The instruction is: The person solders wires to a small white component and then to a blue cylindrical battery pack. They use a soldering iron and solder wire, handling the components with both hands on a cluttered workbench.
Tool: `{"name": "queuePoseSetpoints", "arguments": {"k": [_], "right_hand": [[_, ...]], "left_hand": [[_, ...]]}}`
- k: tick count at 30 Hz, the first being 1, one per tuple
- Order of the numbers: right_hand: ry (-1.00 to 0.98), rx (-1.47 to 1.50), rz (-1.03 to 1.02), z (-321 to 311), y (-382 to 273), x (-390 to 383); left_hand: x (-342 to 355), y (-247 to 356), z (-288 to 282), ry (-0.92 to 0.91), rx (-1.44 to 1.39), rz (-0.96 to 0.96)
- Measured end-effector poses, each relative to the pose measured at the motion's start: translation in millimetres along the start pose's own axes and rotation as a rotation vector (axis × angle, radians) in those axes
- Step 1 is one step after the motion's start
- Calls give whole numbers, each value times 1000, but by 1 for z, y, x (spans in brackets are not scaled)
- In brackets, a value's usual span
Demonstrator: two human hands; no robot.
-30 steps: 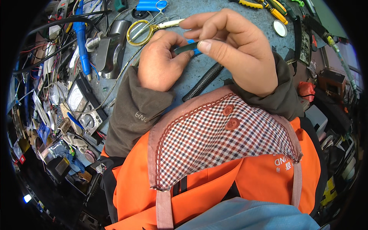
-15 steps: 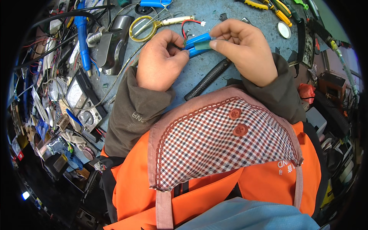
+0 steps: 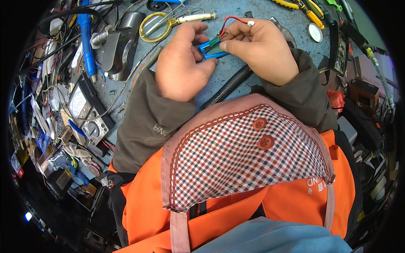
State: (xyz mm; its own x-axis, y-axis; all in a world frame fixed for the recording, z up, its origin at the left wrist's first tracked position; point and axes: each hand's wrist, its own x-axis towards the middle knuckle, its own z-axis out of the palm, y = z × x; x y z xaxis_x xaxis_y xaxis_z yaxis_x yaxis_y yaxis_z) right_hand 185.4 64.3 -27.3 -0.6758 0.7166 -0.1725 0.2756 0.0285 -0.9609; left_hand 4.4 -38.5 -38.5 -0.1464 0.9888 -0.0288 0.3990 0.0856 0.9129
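Observation:
A blue two-cell battery pack (image 3: pixel 217 55) is held over the bench, pinched between the thumb and fingers of my right hand (image 3: pixel 265 49). A small green piece (image 3: pixel 214 41) sits at its end. From there red and black wires (image 3: pixel 228 19) loop up to a white connector (image 3: pixel 251 23) above my right fingers. My left hand (image 3: pixel 183 63) is cupped close around the pack's left end, fingers and thumb apart. The thumb lies just below the lower cell; whether it touches is unclear. My right fingers hide the far end of the pack.
A black textured handle (image 3: pixel 230 86) lies below the pack. Beyond my left hand are a gold-rimmed magnifying glass (image 3: pixel 158 27) and a grey metal device (image 3: pixel 122 48). An analog multimeter (image 3: pixel 90 114) stands left; yellow-handled pliers (image 3: pixel 314 19) and a white round lid (image 3: pixel 314 33) lie far right.
The pack has turned, so its wires and connector now rise toward my right hand. My left fingers have loosened from its end and spread; my right hand has shifted slightly left.

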Motion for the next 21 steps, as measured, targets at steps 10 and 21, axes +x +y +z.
{"name": "queuePoseSetpoints", "arguments": {"k": [10,21], "right_hand": [[4,-98,14,4,-10,0],[12,-217,-65,6,-1,6]], "left_hand": [[1,0,-2,36,59,-4],[2,4,-4,-41,-22,-42]]}}
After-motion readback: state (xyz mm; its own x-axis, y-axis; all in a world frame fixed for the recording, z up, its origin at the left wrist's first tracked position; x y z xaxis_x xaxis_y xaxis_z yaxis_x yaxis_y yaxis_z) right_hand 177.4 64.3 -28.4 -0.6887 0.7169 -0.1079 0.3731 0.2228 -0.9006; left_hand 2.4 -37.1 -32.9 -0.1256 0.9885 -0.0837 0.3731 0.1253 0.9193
